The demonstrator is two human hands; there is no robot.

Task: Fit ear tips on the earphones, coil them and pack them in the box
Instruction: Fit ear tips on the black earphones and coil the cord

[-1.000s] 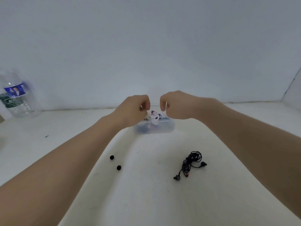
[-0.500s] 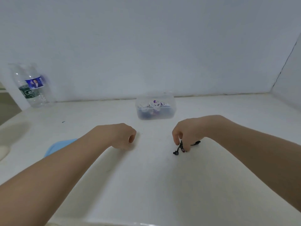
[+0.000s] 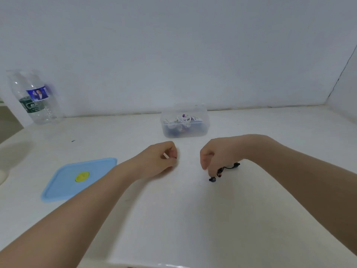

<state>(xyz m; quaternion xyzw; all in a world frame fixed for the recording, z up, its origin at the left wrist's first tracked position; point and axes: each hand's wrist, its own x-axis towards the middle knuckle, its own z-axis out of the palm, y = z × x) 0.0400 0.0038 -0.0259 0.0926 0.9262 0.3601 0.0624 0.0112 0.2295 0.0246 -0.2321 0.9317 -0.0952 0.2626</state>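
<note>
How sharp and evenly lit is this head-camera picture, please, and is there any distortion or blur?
Head view: soft, flat light with faint shadows beneath both forearms; wide-angle bending curves the wall corner at right; the clear plastic water bottle is smeared by blur; the translucent plastic box looks hazy; the black wired earphones under the right hand stay readable.

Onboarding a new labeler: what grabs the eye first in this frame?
Two bare forearms reach in from the bottom, and the right hand pinches a tangle of black earphones against the white table. The left hand is curled beside it; what it holds is unclear. A blue lid lies at left, with a clear open box of earphones at the wall behind the hands.
</note>
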